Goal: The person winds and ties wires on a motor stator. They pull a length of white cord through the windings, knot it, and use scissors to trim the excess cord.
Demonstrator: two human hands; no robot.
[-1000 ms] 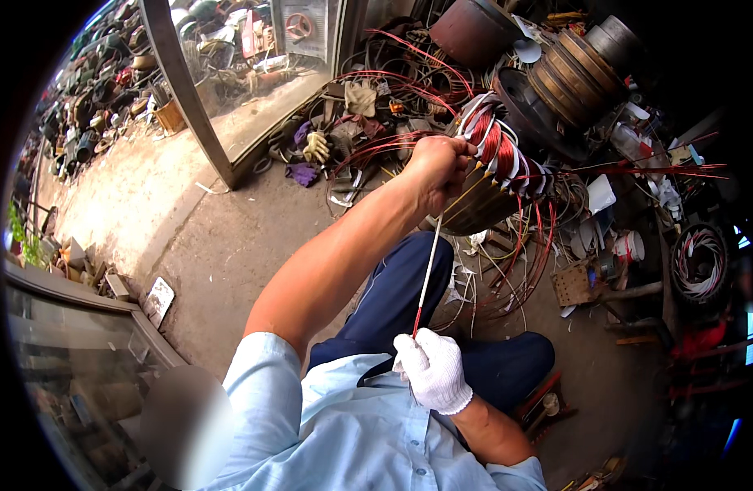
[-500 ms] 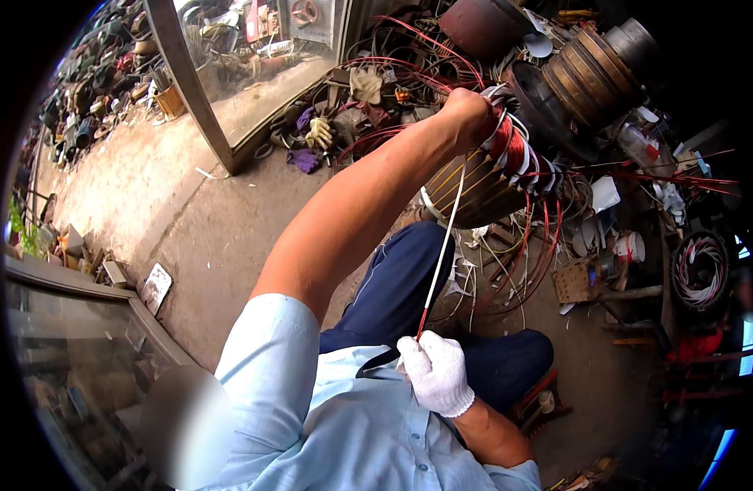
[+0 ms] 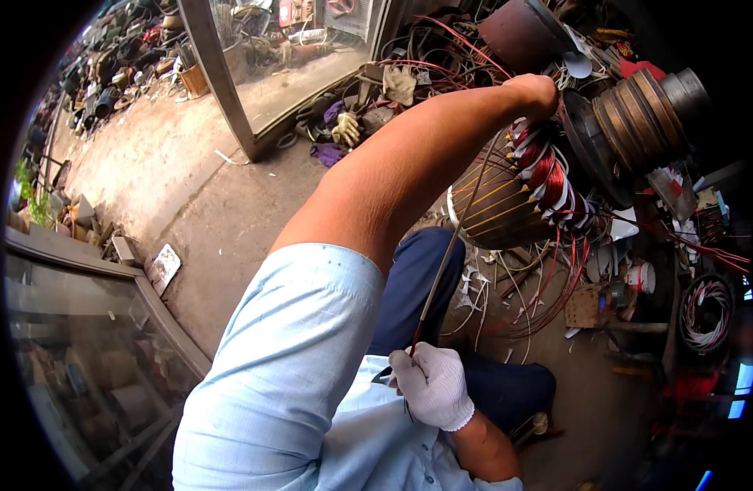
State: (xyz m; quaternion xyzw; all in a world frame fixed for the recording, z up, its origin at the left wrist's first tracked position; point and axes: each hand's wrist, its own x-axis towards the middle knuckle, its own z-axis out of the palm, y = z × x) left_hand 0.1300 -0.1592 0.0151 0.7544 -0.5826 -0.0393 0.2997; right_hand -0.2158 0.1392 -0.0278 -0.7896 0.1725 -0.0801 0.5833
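Observation:
My left hand (image 3: 537, 92), bare, is stretched out at the far side of a rotor wound with red wire; its fingers are hidden behind the wrist. White ties wrap the red windings (image 3: 550, 176) at the end of the slotted, yellow-striped core (image 3: 499, 209). A thin sleeved wire (image 3: 450, 250) runs from the windings down towards me. Its red lower end is pinched in my right hand (image 3: 435, 385), which wears a white knitted glove and is closed in front of my shirt. Short wire ends poke out below the glove.
Copper-coloured slip rings (image 3: 638, 123) and a dark disc (image 3: 593, 147) sit beyond the windings. Loose red wires (image 3: 556, 278) hang below the core. Gloves (image 3: 345, 129) and scrap lie by the glass door frame (image 3: 221, 82). A coiled winding ring (image 3: 705, 313) stands at right.
My left arm has reached farther right and away, past the windings. The wire between my hands now looks shaded. The whole view has shifted a little; my right hand stays closed near my body.

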